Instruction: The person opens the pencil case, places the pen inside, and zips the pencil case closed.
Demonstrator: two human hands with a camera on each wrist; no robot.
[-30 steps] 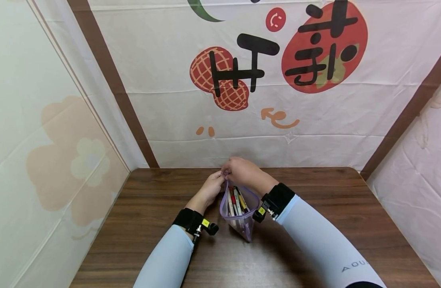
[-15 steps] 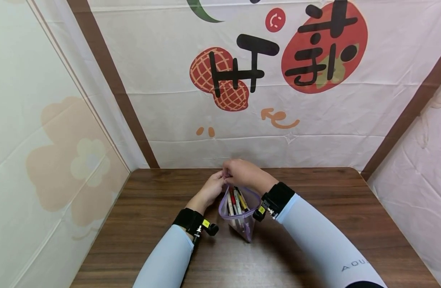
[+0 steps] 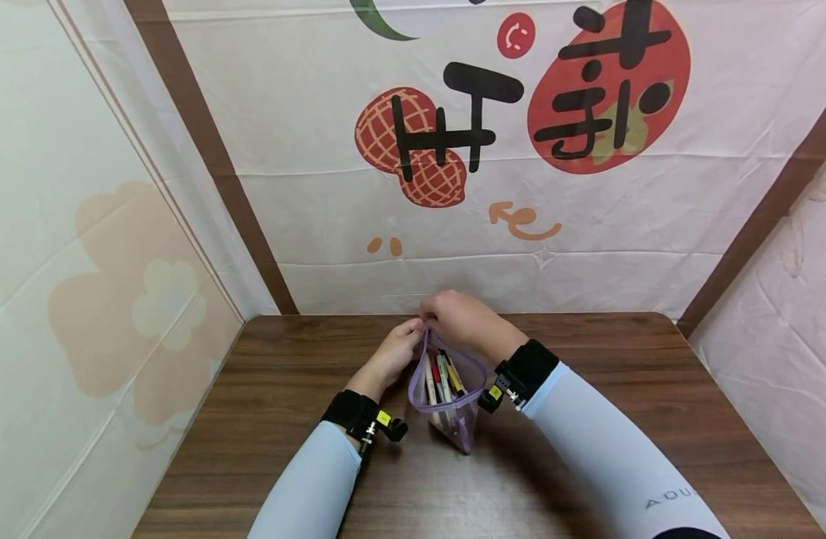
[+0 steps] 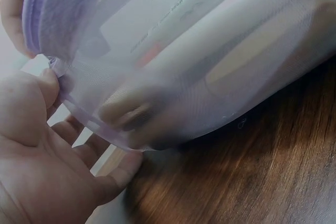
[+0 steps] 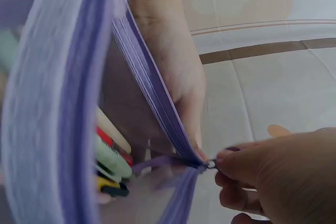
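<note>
A purple mesh pencil pouch [image 3: 445, 407] stands on the table with its zip mouth spread wide toward me. Inside lean several pens [image 3: 442, 376], with red, white, yellow and black parts showing. At the pouch's far end my left hand [image 3: 392, 356] pinches the corner beside the zip; the left wrist view shows its other fingers along the mesh. My right hand [image 3: 465, 323] reaches over the far end. In the right wrist view, its thumb and finger pinch the zip pull [image 5: 211, 164], where the two zipper sides meet.
The brown wooden table [image 3: 251, 449] reaches back to a printed white cloth wall [image 3: 588, 239], close behind both hands. Another cloth wall [image 3: 35, 299] borders the left side. Black wrist cameras [image 3: 390, 427] sit near the pouch.
My right hand has shifted slightly up and to the right, and its forearm has followed. The left hand and the pouch stay almost in place, the mouth still spread.
</note>
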